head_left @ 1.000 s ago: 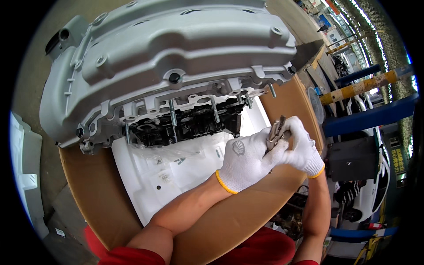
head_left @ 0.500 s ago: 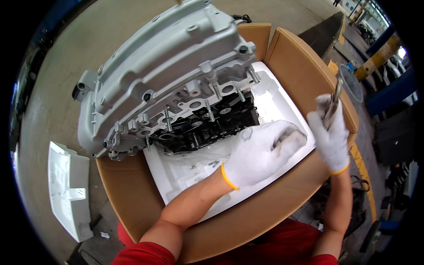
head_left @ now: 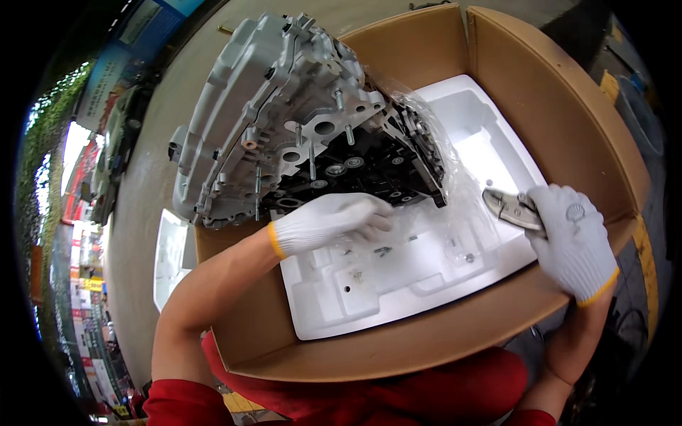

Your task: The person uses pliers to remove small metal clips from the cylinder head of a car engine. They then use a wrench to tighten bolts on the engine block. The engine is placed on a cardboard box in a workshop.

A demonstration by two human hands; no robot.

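A silver-and-black car engine (head_left: 234, 106) stands tilted in a cardboard box, its studs and ports facing me. My left hand (head_left: 337, 221), in a white knitted glove, hovers at the black lower part of the engine, above the foam. Its fingers are loosely bent and a little apart, with nothing visible in them. My gloved right hand (head_left: 572, 234) is closed round metal pliers (head_left: 513, 209), whose jaws point left over the foam tray's right side. The handles are mostly hidden in my palm. Clear plastic film (head_left: 462, 227) hangs by the engine's right end.
The cardboard box (head_left: 554, 92) has tall walls around a white foam tray (head_left: 334, 323). Another white foam piece (head_left: 170, 248) lies on the floor at the left. A grey bin (head_left: 639, 117) stands beyond the box at the right.
My view has turned, so more of the engine's right end shows. The left hand has moved left toward the engine, its fingers loosening. The right hand has tipped the pliers from upright to pointing left over the tray.
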